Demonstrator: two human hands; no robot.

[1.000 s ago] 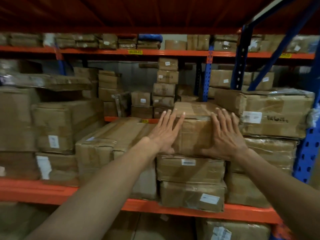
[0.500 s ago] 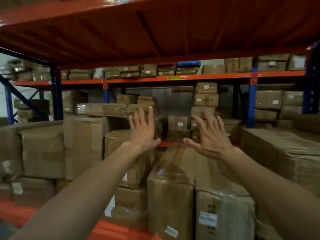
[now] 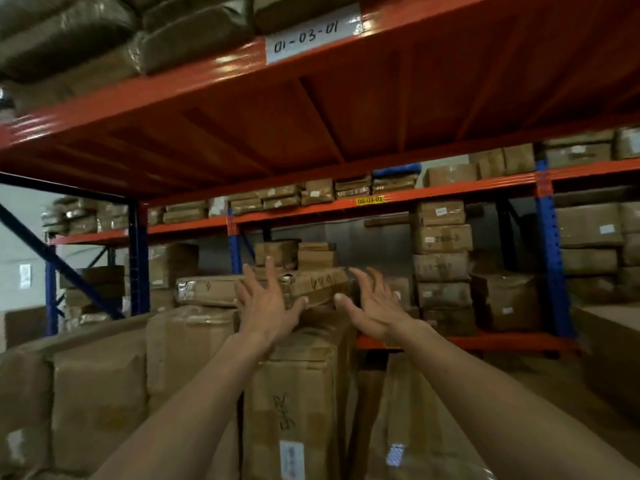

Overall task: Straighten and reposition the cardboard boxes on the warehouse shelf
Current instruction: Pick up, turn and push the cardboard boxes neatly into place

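Two hands are up in front of me, my left hand (image 3: 265, 308) and right hand (image 3: 372, 306), fingers spread wide, holding nothing. The flat cardboard box (image 3: 242, 289) they flank lies crooked across the top of the taller cartons (image 3: 298, 393), and my left thumb seems to touch its edge, though blur makes that uncertain. A one-sided shove could slide it off the stack. The orange beam (image 3: 207, 77) overhead carries a label (image 3: 310, 34) reading 01-03-01; a yellow tag (image 3: 370, 200) farther back reads 00-03-01.

Flat box (image 3: 221, 289) lies atop tall boxes (image 3: 298, 393) before me; my left hand (image 3: 266, 306) and right hand (image 3: 375, 310) in front of it; stacked boxes (image 3: 443, 265) behind right.
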